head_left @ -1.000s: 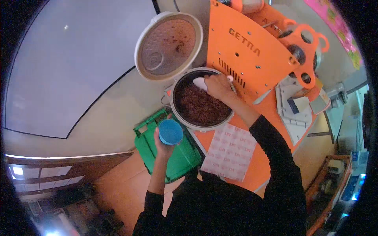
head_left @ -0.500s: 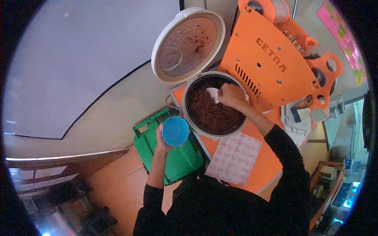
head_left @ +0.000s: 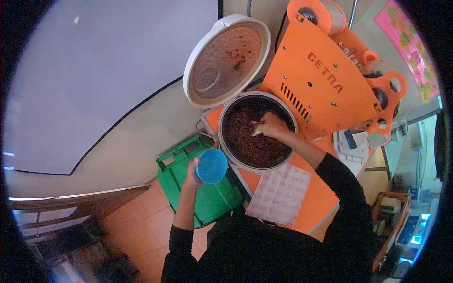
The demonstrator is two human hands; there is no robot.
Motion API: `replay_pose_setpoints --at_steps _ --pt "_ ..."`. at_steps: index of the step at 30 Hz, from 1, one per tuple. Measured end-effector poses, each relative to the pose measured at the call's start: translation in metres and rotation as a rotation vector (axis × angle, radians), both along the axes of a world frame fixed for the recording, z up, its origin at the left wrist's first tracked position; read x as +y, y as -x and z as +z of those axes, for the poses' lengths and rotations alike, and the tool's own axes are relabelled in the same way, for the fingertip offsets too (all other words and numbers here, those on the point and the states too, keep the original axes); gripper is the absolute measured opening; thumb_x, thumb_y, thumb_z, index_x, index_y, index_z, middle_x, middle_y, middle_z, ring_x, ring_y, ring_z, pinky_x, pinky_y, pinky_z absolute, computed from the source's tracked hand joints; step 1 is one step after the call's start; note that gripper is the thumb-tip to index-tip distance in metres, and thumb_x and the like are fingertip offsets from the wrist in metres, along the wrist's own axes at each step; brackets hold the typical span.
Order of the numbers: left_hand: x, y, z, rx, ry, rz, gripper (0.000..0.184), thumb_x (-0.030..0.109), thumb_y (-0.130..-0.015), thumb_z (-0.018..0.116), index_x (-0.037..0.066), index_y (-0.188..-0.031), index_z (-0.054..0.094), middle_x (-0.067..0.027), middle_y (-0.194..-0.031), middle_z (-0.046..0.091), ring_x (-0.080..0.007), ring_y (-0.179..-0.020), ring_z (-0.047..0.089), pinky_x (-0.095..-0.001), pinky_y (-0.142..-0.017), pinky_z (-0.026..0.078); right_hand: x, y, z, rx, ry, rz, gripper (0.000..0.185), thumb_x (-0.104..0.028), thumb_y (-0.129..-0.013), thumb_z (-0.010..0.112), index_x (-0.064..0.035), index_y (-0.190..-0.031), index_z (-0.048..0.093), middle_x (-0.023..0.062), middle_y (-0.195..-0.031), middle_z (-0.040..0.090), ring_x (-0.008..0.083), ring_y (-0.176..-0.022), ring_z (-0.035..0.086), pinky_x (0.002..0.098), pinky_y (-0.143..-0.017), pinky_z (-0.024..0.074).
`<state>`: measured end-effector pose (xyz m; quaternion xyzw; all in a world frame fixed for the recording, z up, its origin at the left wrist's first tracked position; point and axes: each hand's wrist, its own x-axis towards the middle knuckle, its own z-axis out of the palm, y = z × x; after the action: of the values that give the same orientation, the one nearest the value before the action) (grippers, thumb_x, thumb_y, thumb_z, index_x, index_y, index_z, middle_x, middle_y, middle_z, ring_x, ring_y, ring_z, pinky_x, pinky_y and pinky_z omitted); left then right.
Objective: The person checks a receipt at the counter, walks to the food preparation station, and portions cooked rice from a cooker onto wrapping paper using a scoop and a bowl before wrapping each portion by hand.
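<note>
In the head view my left hand is closed around a blue cup, its mouth facing up, just left of a rice cooker. Dark reddish-brown cooked rice lies inside the pot. Over the rice, my right hand grips a white rice paddle; only a small part of it shows, its tip down at the rice. The cooker's lid stands raised behind the pot, with brown grains stuck to its inner face.
A patterned paper sheet lies on the orange table in front of the cooker. To the right stands an orange machine, with a white device beside it. A green bin is below my left hand.
My right hand has lowered the paddle, which now shows less above the rice. The blue cup remains beside the cooker in my left hand. The whole view has shifted slightly.
</note>
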<state>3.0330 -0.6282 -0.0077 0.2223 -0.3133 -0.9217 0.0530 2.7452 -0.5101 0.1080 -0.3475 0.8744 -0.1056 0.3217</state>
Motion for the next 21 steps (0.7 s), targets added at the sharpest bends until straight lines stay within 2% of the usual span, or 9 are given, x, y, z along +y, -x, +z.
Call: replay_pose_setpoints --at_steps 1,3,7,9,13,15,18,19,21 --pt "0.001 0.001 0.007 0.001 0.000 0.000 0.105 0.071 -0.061 0.058 0.010 -0.140 0.028 -0.0144 -0.115 0.057 -0.0307 -0.094 0.061 -0.0436 -0.071 0.054 0.001 -0.005 -0.002 -0.015 0.025 0.051 0.040 -0.032 -0.067 0.065 -0.0016 -0.092 0.067 0.0222 -0.089 0.065 0.0356 -0.086 0.064 0.0442 -0.076 0.0492" --pt "0.004 0.002 0.024 -0.031 0.091 0.022 0.102 0.070 -0.062 0.060 0.009 -0.138 0.033 -0.0143 -0.119 0.055 -0.0291 -0.099 0.059 -0.0429 -0.082 0.050 0.000 -0.012 -0.013 0.017 0.041 0.036 0.039 -0.031 -0.066 0.065 -0.0019 -0.092 0.067 0.0214 -0.088 0.065 0.0355 -0.085 0.064 0.0440 -0.076 0.0493" --pt "0.003 0.001 0.035 -0.019 0.021 -0.084 0.100 0.068 -0.064 0.059 0.009 -0.140 0.030 -0.0132 -0.119 0.055 -0.0263 -0.100 0.058 -0.0400 -0.086 0.048 0.000 -0.021 -0.015 0.076 0.107 0.047 0.034 -0.028 -0.069 0.060 -0.0040 -0.093 0.067 0.0202 -0.089 0.065 0.0363 -0.085 0.063 0.0444 -0.078 0.0490" --pt "0.005 0.006 0.038 0.072 0.076 -0.066 0.097 0.065 -0.067 0.058 0.010 -0.141 0.028 -0.0126 -0.119 0.055 -0.0251 -0.098 0.059 -0.0397 -0.084 0.049 0.002 -0.024 -0.015 0.080 0.117 0.072 0.032 -0.027 -0.071 0.058 -0.0050 -0.093 0.067 0.0203 -0.089 0.065 0.0364 -0.085 0.063 0.0448 -0.079 0.0485" --pt "0.008 0.009 0.046 0.025 0.185 -0.070 0.098 0.066 -0.069 0.056 0.011 -0.143 0.023 -0.0115 -0.118 0.055 -0.0243 -0.095 0.059 -0.0397 -0.082 0.049 0.007 -0.027 -0.016 0.037 0.205 0.119 0.027 -0.025 -0.072 0.055 -0.0050 -0.087 0.067 0.0209 -0.085 0.064 0.0374 -0.081 0.063 0.0458 -0.076 0.0489" --pt "0.014 0.012 0.060 0.022 0.220 -0.026 0.089 0.068 -0.074 0.049 0.009 -0.139 0.031 -0.0111 -0.117 0.056 -0.0240 -0.095 0.059 -0.0395 -0.076 0.051 0.011 -0.021 -0.021 -0.008 0.200 0.151 0.026 -0.024 -0.072 0.055 -0.0046 -0.084 0.067 0.0214 -0.084 0.064 0.0376 -0.079 0.063 0.0462 -0.074 0.0490" --pt "-0.001 0.010 0.044 -0.042 0.160 -0.040 0.076 0.067 -0.081 0.040 0.010 -0.132 0.040 -0.0106 -0.115 0.056 -0.0229 -0.091 0.060 -0.0371 -0.067 0.051 0.022 -0.014 -0.023 -0.034 0.188 0.141 0.023 -0.021 -0.070 0.056 -0.0019 -0.077 0.066 0.0205 -0.079 0.064 0.0363 -0.074 0.063 0.0447 -0.069 0.0498" --pt "-0.005 0.011 0.052 -0.038 0.167 -0.048 0.076 0.067 -0.081 0.040 0.010 -0.132 0.040 -0.0106 -0.115 0.056 -0.0229 -0.091 0.060 -0.0371 -0.067 0.051 0.027 -0.007 -0.021 -0.122 0.246 0.253 0.021 -0.019 -0.069 0.057 -0.0013 -0.073 0.066 0.0185 -0.073 0.064 0.0330 -0.068 0.063 0.0423 -0.064 0.0498" --pt "-0.009 0.014 0.068 0.018 0.165 0.148 0.064 0.062 -0.087 0.036 0.009 -0.123 0.045 -0.0105 -0.108 0.058 -0.0214 -0.084 0.061 -0.0336 -0.059 0.049 0.034 0.004 -0.020 -0.203 0.308 0.355 0.018 -0.017 -0.068 0.057 -0.0007 -0.069 0.066 0.0165 -0.067 0.064 0.0297 -0.061 0.063 0.0399 -0.058 0.0498"
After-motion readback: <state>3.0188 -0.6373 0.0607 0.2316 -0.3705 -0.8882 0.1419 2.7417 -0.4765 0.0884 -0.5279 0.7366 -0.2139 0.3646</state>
